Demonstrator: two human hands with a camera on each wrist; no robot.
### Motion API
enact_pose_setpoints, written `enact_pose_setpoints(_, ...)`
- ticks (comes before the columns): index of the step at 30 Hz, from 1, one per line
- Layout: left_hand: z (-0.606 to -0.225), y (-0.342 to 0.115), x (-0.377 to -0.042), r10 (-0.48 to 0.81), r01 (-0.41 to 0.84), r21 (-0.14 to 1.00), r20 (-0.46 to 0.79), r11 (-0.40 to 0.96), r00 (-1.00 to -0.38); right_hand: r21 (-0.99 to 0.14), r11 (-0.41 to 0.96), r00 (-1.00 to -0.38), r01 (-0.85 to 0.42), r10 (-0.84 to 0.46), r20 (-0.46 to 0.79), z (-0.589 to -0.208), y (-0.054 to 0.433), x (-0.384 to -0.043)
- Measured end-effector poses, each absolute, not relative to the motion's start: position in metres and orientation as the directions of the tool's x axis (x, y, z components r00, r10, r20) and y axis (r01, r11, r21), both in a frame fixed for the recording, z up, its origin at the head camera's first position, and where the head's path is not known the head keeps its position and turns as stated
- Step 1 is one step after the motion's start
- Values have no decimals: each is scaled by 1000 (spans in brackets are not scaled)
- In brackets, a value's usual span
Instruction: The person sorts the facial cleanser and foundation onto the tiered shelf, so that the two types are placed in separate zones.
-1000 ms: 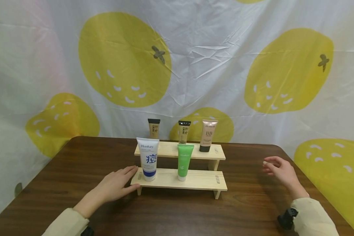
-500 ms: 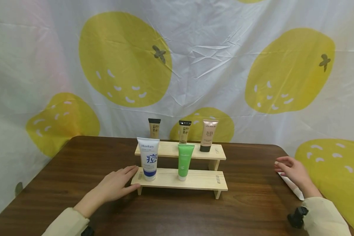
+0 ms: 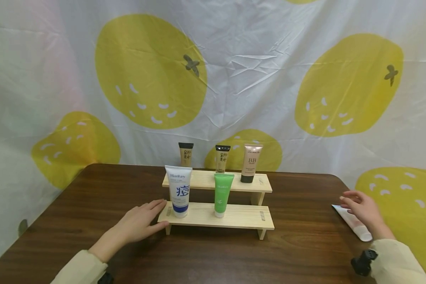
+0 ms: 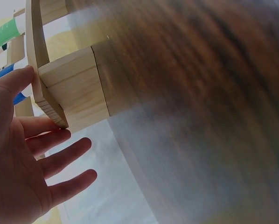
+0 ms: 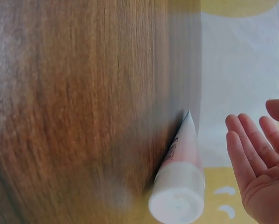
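On the two-tier wooden display stand (image 3: 241, 219), a white tube with blue markings (image 3: 179, 188) and a green tube (image 3: 223, 194) stand on the lower shelf. My left hand (image 3: 135, 224) holds the left end of that shelf, thumb at its front corner and index finger at its back corner. In the left wrist view, the other fingers of this left hand (image 4: 20, 172) spread past the board's edge. My right hand (image 3: 367, 211), holding nothing, hovers with loosely bent fingers over a white squeeze tube (image 3: 355, 225) lying on the table. That tube's white cap (image 5: 177, 200) faces the right wrist camera.
Two black-topped beige tubes, one at left (image 3: 186, 154) and one mid-shelf (image 3: 221, 159), stand on the upper shelf with a pink BB tube (image 3: 250, 162). The dark wooden table (image 3: 213, 256) ends before a white curtain (image 3: 234, 59) with yellow fruit prints.
My right hand has moved to the right and drawn back from the white squeeze tube, which now shows on the table almost whole. The left hand and the stand have stayed put.
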State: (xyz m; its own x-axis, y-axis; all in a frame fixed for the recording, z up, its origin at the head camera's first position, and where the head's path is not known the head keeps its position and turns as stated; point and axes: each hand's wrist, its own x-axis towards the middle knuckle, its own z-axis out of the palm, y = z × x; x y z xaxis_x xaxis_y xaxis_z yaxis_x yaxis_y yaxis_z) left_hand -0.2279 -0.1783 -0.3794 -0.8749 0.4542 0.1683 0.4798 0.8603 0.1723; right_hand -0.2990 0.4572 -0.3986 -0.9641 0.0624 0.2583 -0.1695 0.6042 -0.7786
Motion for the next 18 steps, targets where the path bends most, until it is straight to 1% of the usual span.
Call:
enact_pose_setpoints(3, -379, -178, -228, 454, 479, 173, 165, 861, -876, -802, 581, -967, -139, 96, 237, -392, 451, -290)
enact_pose_setpoints(5, -379, -178, -228, 454, 478, 174, 164, 861, -876, -792, 599, -968, -119, 107, 226, -384, 443, -281)
enact_pose_setpoints(11, -379, -178, -228, 450, 474, 169, 161, 864, -878, -697, 717, -963, -22, 171, 206, -369, 427, -262)
enact_pose_setpoints(15, -378, -178, -228, 446, 469, 171, 159, 866, -881, -639, 769, -964, 10, 177, 197, -368, 427, -260)
enact_pose_setpoints(16, -378, -178, -228, 445, 469, 172, 158, 867, -881, -623, 782, -969, 0, 154, 194, -369, 429, -260)
enact_pose_setpoints(18, -378, -178, -228, 445, 468, 174, 156, 867, -882, -619, 785, -972, 14, 156, 175, -370, 430, -260)
